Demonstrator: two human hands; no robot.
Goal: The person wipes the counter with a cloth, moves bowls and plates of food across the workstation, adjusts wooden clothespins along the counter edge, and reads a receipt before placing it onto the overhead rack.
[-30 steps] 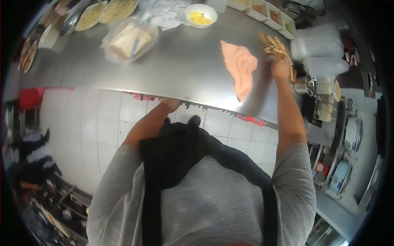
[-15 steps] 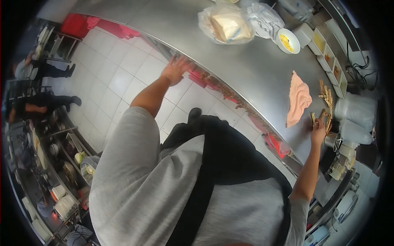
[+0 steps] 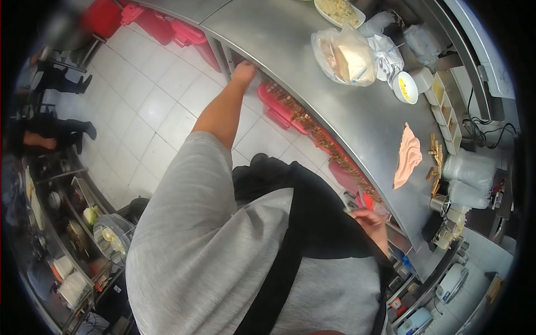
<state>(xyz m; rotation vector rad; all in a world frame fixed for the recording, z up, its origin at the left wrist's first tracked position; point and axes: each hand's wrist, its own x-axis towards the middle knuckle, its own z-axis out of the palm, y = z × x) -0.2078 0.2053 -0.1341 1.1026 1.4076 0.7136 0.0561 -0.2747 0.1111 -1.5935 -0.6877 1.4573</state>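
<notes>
My left hand (image 3: 244, 72) reaches to the underside of the counter's front edge, beside a metal leg; its fingers are hidden. Close to the black apron (image 3: 324, 212), my right hand (image 3: 373, 226) is closed, fingers pinched, with a small pale tip showing that looks like a wooden clothespin (image 3: 350, 213). A line of similar wooden pieces (image 3: 301, 120) runs along below the counter edge, above red bins (image 3: 273, 106). On the steel counter (image 3: 335, 117) lie a pink cloth (image 3: 408, 156) and a small pile of wooden clothespins (image 3: 435, 156).
Plastic bags (image 3: 349, 58), a white bowl with yellow food (image 3: 405, 87) and a dish of food (image 3: 339, 12) stand on the counter. White containers (image 3: 444, 106) line its back. Two people (image 3: 61, 84) stand far left, near shelving (image 3: 84, 223). Tiled floor (image 3: 151, 111) lies between.
My right hand has left the clothespin pile and come back beside the apron. My left hand, spread before, has moved up against the counter edge. The view has shifted.
</notes>
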